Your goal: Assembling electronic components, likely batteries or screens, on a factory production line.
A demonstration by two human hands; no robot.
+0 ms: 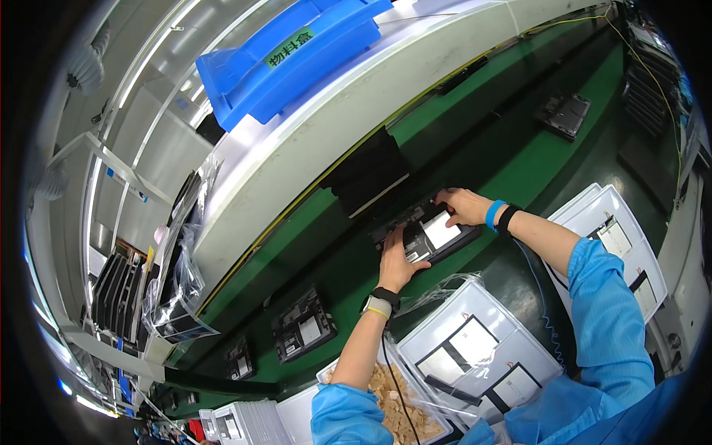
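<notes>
On the green conveyor belt point(512, 174) lies an open laptop base point(419, 241), dark, with bare inner parts and a white-labelled battery point(441, 231) in it. My left hand point(397, 265) grips its left end, thumb apart along the near edge and fingers over the top. At the far right corner, my right hand point(467, 208) is bent over the base, its fingertips at the edge and beside the battery; part of those fingers is hidden. Near my forearms, a white tray point(530, 337) carries several white-and-black batteries point(475, 339) under clear plastic film.
More laptop bases sit on the belt, one left point(304, 326) and one far right point(565, 115). A second white tray point(586, 211) stands right. A box of tan scraps point(400, 400) is beneath my left forearm. Above the belt is a shelf point(297, 159) with a blue bin point(289, 63).
</notes>
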